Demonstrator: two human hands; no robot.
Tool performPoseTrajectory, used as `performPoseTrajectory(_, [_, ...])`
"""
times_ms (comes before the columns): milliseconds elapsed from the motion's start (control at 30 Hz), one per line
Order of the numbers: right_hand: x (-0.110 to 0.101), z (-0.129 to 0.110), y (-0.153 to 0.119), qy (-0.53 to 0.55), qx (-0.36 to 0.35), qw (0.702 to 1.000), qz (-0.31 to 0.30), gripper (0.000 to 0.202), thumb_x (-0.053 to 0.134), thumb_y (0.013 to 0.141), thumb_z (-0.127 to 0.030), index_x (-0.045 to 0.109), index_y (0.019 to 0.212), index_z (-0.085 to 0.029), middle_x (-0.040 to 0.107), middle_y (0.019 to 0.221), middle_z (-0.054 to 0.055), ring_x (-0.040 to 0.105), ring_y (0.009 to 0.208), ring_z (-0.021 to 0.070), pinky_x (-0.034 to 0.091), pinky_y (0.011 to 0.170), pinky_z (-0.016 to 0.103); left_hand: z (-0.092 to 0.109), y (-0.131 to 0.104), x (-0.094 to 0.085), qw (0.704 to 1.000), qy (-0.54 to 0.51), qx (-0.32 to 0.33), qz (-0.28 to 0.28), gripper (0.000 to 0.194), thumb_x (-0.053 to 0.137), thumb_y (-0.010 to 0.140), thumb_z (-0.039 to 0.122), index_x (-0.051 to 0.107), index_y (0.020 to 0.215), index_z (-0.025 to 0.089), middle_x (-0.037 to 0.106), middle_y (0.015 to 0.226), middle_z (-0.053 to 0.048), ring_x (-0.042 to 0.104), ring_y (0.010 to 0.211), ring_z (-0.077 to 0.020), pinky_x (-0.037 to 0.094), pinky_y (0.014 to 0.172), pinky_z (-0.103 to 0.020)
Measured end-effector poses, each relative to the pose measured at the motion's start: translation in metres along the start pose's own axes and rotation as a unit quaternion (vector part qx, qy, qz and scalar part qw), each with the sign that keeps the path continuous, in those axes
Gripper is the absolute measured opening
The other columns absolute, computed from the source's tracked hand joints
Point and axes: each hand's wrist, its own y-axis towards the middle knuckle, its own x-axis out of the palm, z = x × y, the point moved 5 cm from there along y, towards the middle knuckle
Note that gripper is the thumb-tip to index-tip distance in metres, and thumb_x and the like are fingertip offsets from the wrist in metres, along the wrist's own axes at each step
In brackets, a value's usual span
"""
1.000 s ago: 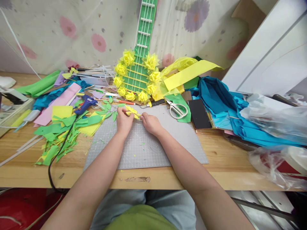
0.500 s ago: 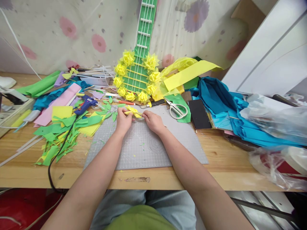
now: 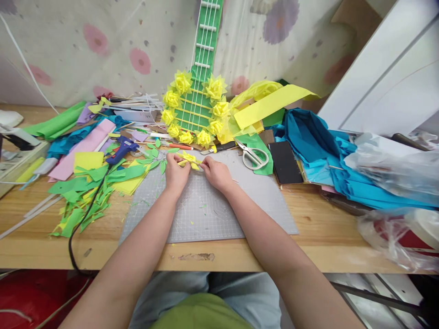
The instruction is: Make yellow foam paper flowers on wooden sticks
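Observation:
Over the far part of the grey cutting mat [image 3: 206, 214], a yellow paper flower [image 3: 190, 159] is held between my two hands. My left hand [image 3: 177, 172] pinches its left side. At its right edge, the fingertips of my right hand [image 3: 216, 172] are closed on a petal or a thin stick there; which one is too small to make out. Just behind stands a green paper guitar [image 3: 195, 103] with white strings, ringed by yellow paper roses. Green paper leaves [image 3: 156, 157] on wire lie left of my left hand.
A blue glue gun [image 3: 122, 149] and green paper scraps [image 3: 78, 210] lie at left. White-handled scissors [image 3: 254, 157], a cutter knife [image 3: 219, 147] and a black phone [image 3: 285, 163] lie right of the guitar. Blue paper [image 3: 315, 141] and a plastic bag [image 3: 394, 164] fill the right side.
The yellow flower has turned a little between my fingers, and my hands have shifted slightly left. Everything on the table stays in place.

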Motion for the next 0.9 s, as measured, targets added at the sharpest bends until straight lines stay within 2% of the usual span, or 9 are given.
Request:
performPoseTrajectory(300, [0.002,-0.003,0.001,-0.024,0.006,0.999,-0.022,0.029,0.028,0.092,-0.037,0.05,0.099,-0.019,0.066,0.088,0.008,0.061,0.077,0.0187,0.036,0.064,0.025,0.004,0.0,-0.002,1.0,0.009,0.005,0.009,0.028,0.057,0.06,0.017,0.035,0.076,0.022,0.047,0.068,0.004,0.053,0.061,-0.0098,0.045,0.061,-0.024])
performPoseTrajectory(500, [0.002,-0.005,0.002,-0.039,0.011,0.999,-0.036,0.032,0.026,0.092,-0.037,0.05,0.101,-0.018,0.066,0.087,0.009,0.061,0.076,0.019,0.036,0.064,0.026,0.006,-0.001,-0.002,1.0,0.01,-0.002,0.006,0.028,0.057,0.06,0.016,0.035,0.076,0.021,0.047,0.068,0.004,0.054,0.064,-0.0108,0.046,0.062,-0.025])
performPoseTrajectory(567, [0.003,-0.004,0.002,-0.044,0.012,0.998,-0.037,0.033,0.026,0.092,-0.037,0.051,0.101,-0.018,0.066,0.087,0.008,0.061,0.076,0.0189,0.036,0.063,0.025,0.004,0.0,-0.001,1.0,-0.02,-0.023,0.004,0.028,0.057,0.06,0.016,0.035,0.077,0.021,0.048,0.07,0.004,0.055,0.065,-0.0107,0.047,0.062,-0.025])
performPoseTrajectory(733, [0.006,-0.005,0.002,-0.05,-0.003,0.998,-0.03,0.034,0.026,0.092,-0.039,0.051,0.102,-0.019,0.066,0.087,0.008,0.06,0.075,0.0197,0.037,0.064,0.026,-0.01,0.002,0.005,0.976,-0.16,-0.145,0.02,0.021,0.05,0.068,0.018,0.036,0.083,0.021,0.046,0.077,0.002,0.056,0.065,-0.0101,0.049,0.053,-0.023])
performPoseTrajectory(900, [0.006,-0.007,0.001,-0.048,-0.024,0.998,-0.027,0.033,0.027,0.091,-0.04,0.051,0.101,-0.02,0.066,0.086,0.007,0.06,0.075,0.0184,0.036,0.064,0.026,-0.009,0.002,0.004,0.958,-0.216,-0.184,0.03,0.025,0.05,0.063,0.009,0.035,0.08,0.021,0.041,0.069,0.006,0.051,0.06,-0.0068,0.05,0.056,-0.023])
